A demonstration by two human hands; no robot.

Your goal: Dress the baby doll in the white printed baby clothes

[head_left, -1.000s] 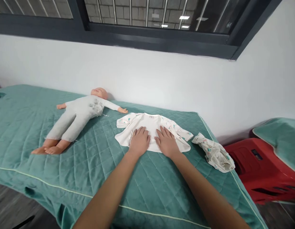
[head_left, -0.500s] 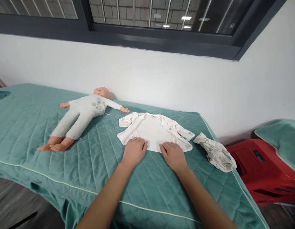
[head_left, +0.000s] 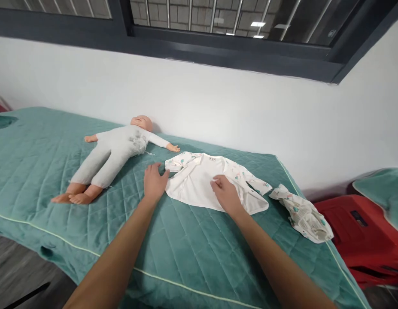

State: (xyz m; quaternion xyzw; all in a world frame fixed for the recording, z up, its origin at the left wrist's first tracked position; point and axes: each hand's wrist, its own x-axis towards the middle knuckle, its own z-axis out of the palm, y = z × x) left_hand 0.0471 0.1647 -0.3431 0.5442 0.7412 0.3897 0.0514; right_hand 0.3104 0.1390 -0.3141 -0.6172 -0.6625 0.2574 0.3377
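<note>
A white baby shirt point(head_left: 199, 184) with printed sleeves lies spread open on the green quilted cover, its neck toward the wall. Beside its left sleeve is my left hand point(head_left: 154, 182), open, thumb apart from the fingers and nothing held. My right hand point(head_left: 226, 194) is over the shirt's middle, fingers loosely bent, with a small gap at the thumb and no cloth visibly gripped. Left of the shirt, a baby doll point(head_left: 118, 148) with a pale cloth body lies on its back, one arm reaching toward the sleeve. A crumpled printed garment point(head_left: 303, 214) lies to the right.
The green quilted cover point(head_left: 186, 253) spreads over the bed, which stands against a white wall point(head_left: 218, 107). A dark window frame point(head_left: 234, 51) runs above. Past the bed's right edge are a red plastic stool point(head_left: 363, 231) and green fabric point(head_left: 382, 189).
Both hands have come off the shirt's lower hem. My left hand moved left to the sleeve and opened; my right moved up over the shirt. The view has shifted slightly.
</note>
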